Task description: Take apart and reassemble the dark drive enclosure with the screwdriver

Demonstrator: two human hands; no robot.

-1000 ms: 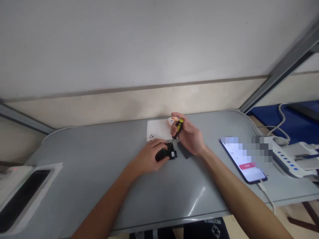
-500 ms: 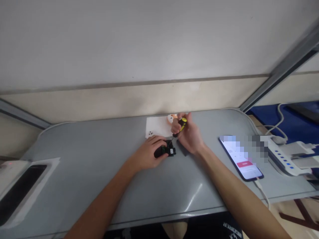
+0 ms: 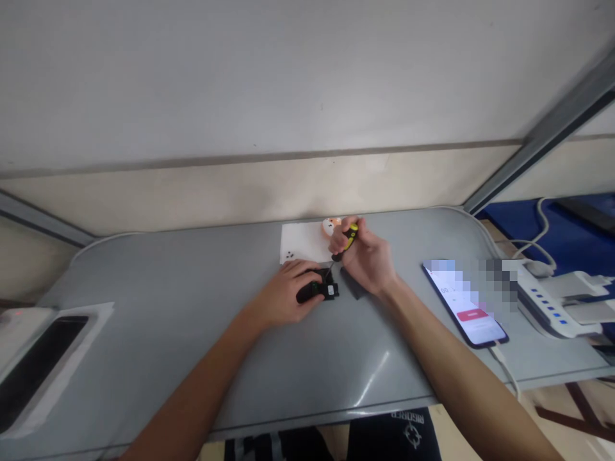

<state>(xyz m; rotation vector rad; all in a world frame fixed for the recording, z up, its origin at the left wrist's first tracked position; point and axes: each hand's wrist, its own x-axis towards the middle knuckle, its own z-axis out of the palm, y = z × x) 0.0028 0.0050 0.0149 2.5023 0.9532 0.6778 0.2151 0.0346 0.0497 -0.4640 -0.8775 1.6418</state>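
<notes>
My left hand (image 3: 293,291) is closed around a small black device (image 3: 329,291) with a white label, pressing it to the grey table. Its exact kind is hard to make out. My right hand (image 3: 362,253) grips a yellow and black screwdriver (image 3: 352,237) by the handle, its shaft slanting down to the device's top edge. A flat dark piece (image 3: 352,283) lies beside the device, below my right palm. Behind my hands is a white sheet of paper (image 3: 302,240) with several tiny dark bits, probably screws (image 3: 289,255), and an orange and white figurine (image 3: 330,226).
To the right lies a lit phone (image 3: 468,307) with a cable plugged in, beside a white power strip (image 3: 542,301) holding chargers. Far left, a dark phone-like slab (image 3: 43,365) rests on white paper. A wall (image 3: 269,192) closes off the table's back.
The screwdriver handle has shifted slightly and my right hand has turned a little around it. My left hand keeps its hold on the device. The camera view has moved slightly.
</notes>
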